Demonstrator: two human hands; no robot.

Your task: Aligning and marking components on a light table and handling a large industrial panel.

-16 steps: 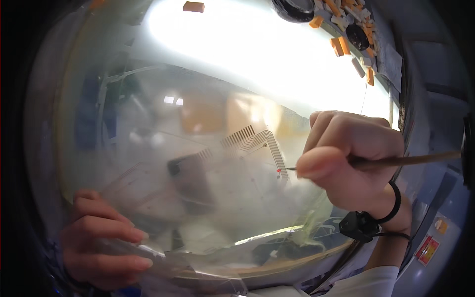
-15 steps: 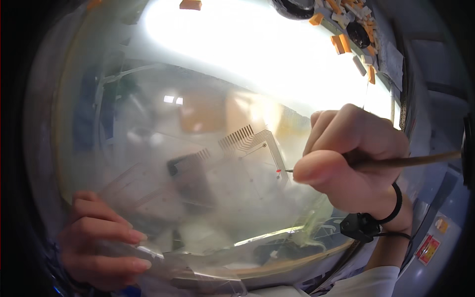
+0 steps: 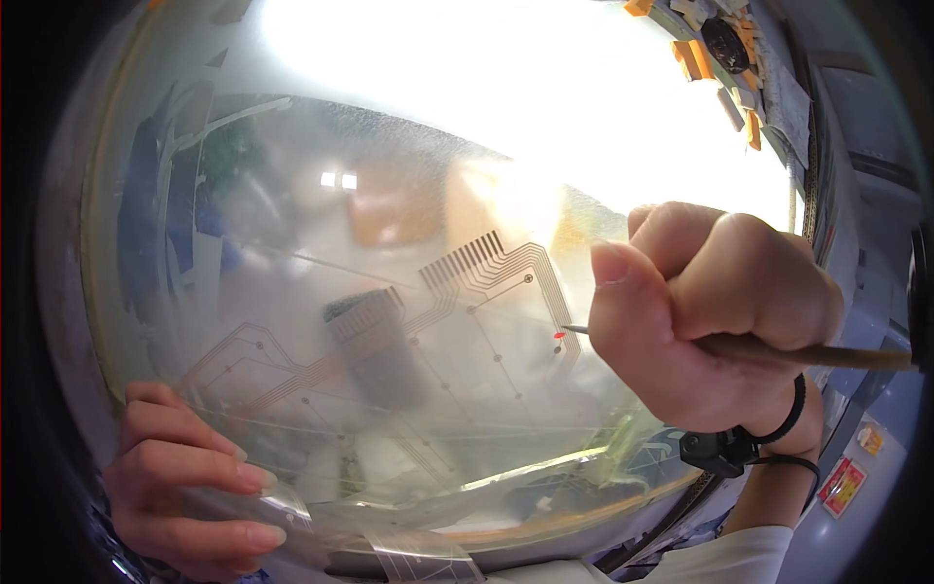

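A clear film sheet [image 3: 467,419] printed with fine dark circuit traces [image 3: 461,261] lies over a brightly lit glassy surface. My right hand [image 3: 720,292], at the right, is closed round a thin brush [image 3: 808,351] with a brown handle. Its dark pointed tip reaches the outer traces, just above a small red mark [image 3: 559,336]. At the lower left, my left hand [image 3: 185,477] has its fingers bent over the film's near edge, where the film curls and shines; the thumb is hidden. A black cord with a small black block [image 3: 718,452] circles my right wrist.
White glare [image 3: 438,68] from a light covers the far part of the surface. Orange and pale scraps [image 3: 693,60] and a dark oval piece [image 3: 728,45] lie at the far right corner. A red and yellow card [image 3: 843,486] lies beyond the right edge.
The printed traces show sharper and over a wider stretch of film. My right hand and the brush tip appear slightly farther right, my left hand slightly farther left. The whole view has shifted a little.
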